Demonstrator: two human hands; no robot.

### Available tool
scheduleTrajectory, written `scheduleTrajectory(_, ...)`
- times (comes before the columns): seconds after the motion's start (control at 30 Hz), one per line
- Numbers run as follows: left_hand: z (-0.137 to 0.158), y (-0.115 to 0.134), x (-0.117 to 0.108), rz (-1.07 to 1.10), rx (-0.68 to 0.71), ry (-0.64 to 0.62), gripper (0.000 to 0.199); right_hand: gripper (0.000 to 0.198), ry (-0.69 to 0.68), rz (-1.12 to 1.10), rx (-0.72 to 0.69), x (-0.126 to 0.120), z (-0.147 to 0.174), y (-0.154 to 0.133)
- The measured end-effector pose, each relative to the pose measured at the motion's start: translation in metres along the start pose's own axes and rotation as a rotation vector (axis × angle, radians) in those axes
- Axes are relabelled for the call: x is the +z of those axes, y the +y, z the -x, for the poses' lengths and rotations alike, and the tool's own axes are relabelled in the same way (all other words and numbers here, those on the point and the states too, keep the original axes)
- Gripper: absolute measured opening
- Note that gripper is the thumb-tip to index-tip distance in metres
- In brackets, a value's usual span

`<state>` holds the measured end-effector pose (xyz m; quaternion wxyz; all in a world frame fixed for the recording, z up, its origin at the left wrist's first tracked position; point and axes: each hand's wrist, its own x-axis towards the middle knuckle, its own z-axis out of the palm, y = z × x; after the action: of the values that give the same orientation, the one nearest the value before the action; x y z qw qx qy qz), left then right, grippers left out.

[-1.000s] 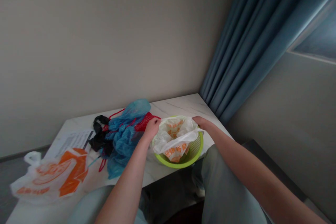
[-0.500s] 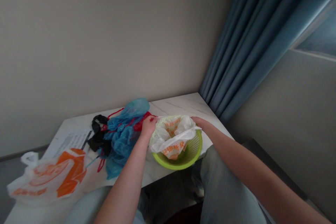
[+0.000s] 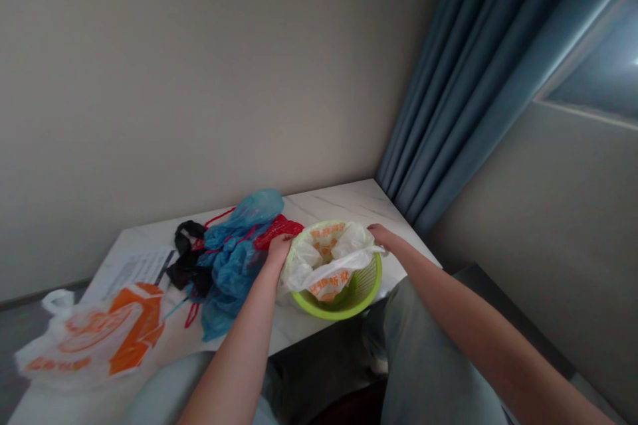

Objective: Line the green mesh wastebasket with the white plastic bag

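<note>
A green plastic basket (image 3: 343, 309) stands at the front edge of the white table, in front of my knees. Over its far part and sides hangs a white plastic bag (image 3: 319, 269) with orange print, its mouth spread wide. At the basket's left side my left hand (image 3: 280, 247) is closed on the bag's edge. My right hand (image 3: 381, 234) grips the bag's edge at the right rim, its fingers partly hidden behind the plastic. The near rim of the basket is bare of the bag.
Left of the basket lies a heap of blue plastic bags (image 3: 232, 265), with a red bag (image 3: 279, 231) and a black bag (image 3: 192, 269). A white and orange bag (image 3: 94, 339) and a printed sheet (image 3: 127, 269) are further left. A blue curtain (image 3: 433, 99) hangs at right.
The bag's far edge now lies over the basket's far rim, which shows through it. My left hand has moved slightly left and down, and my right hand slightly right.
</note>
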<state>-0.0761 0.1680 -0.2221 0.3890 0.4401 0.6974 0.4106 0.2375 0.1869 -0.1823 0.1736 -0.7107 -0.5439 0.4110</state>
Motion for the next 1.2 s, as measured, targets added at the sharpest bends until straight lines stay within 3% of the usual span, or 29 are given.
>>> scheduleTrajectory(0.1, 0.005, 0.010, -0.006, -0.040, 0.050, 0.087, 0.005, 0.011, 0.184, 0.007, -0.096, -0.008, 0.008, 0.004)
scheduleTrajectory(0.23, 0.028, 0.034, -0.022, -0.110, 0.265, 0.155, 0.015, 0.023, 0.342, -0.062, -0.397, -0.023, 0.031, 0.014)
scheduleTrajectory(0.4, 0.077, 0.048, -0.039, -0.243, 0.507, 0.050, 0.020, 0.027, 0.181, -0.097, -0.579, -0.031, 0.072, 0.032)
scheduleTrajectory(0.53, 0.116, 0.037, -0.041, -0.298, 0.550, -0.015, 0.024, 0.040, 0.096, 0.012, -0.648, -0.026, 0.096, 0.042)
scheduleTrajectory(0.63, 0.140, 0.027, -0.041, -0.352, 0.532, -0.051, 0.028, 0.038, 0.104, 0.103, -0.722, -0.022, 0.103, 0.044)
scheduleTrajectory(0.8, 0.162, 0.015, -0.047, -0.417, 0.555, -0.136, 0.042, 0.017, 0.055, 0.196, -0.728, -0.023, 0.103, 0.046)
scheduleTrajectory(1.0, 0.162, 0.007, -0.052, -0.426, 0.556, -0.254, 0.054, 0.007, 0.057, 0.213, -0.715, -0.028, 0.102, 0.056)
scheduleTrajectory(1.2, 0.154, 0.004, -0.047, -0.442, 0.576, -0.212, 0.028, 0.004, -0.107, 0.260, -0.623, -0.024, 0.105, 0.065)
